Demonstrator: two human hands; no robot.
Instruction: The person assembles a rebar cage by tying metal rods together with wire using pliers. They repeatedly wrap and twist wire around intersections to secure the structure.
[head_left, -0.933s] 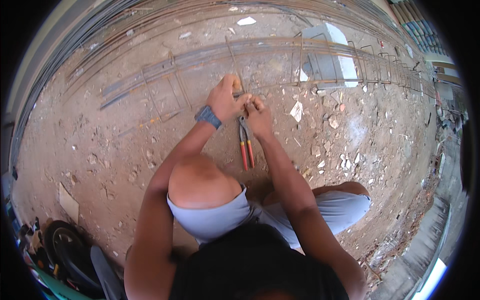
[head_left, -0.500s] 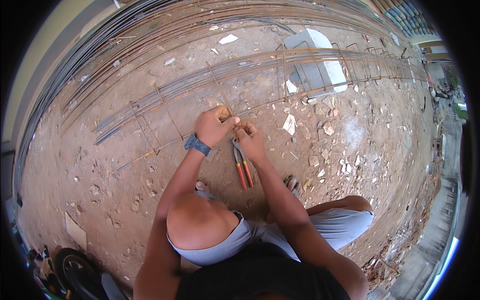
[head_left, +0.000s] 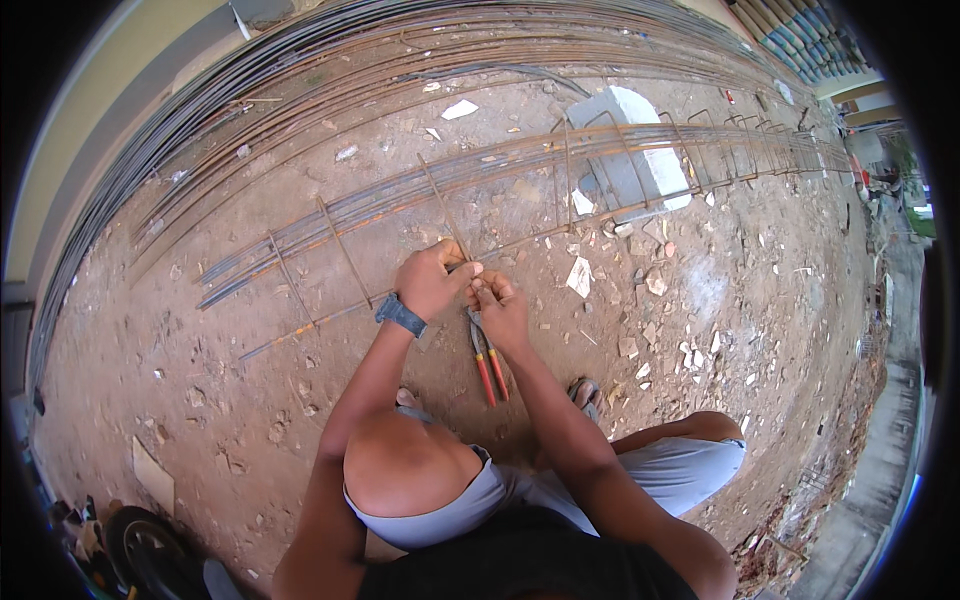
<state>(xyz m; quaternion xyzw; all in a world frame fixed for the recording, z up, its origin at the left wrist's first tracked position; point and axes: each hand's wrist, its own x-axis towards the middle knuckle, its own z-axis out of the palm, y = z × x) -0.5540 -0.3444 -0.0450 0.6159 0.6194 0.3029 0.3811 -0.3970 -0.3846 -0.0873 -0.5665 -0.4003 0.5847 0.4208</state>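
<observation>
A rebar cage of long rusty bars [head_left: 370, 190] and bent stirrups [head_left: 343, 250] lies across the ground ahead of me. My left hand [head_left: 430, 282], a dark watch on its wrist, is closed round the cage's near bar where a stirrup crosses it. Just right of that crossing, my right hand [head_left: 502, 308] pinches with thumb and fingers; what is in the pinch is too small to make out. Below the hands, pliers with red and yellow handles [head_left: 490, 370] rest on the dirt, their jaws partly covered by the right hand.
A grey-white block [head_left: 632, 150] sits under the cage to the right. Long loose rebar [head_left: 330, 62] runs along the far side by a wall. Broken tile and stone pieces [head_left: 655, 280] litter the ground at right. A wheel [head_left: 150, 550] stands at lower left.
The cage, hands and pliers sit slightly lower in the picture, as the view has shifted. Both hands stay at the same crossing, with only small finger movement.
</observation>
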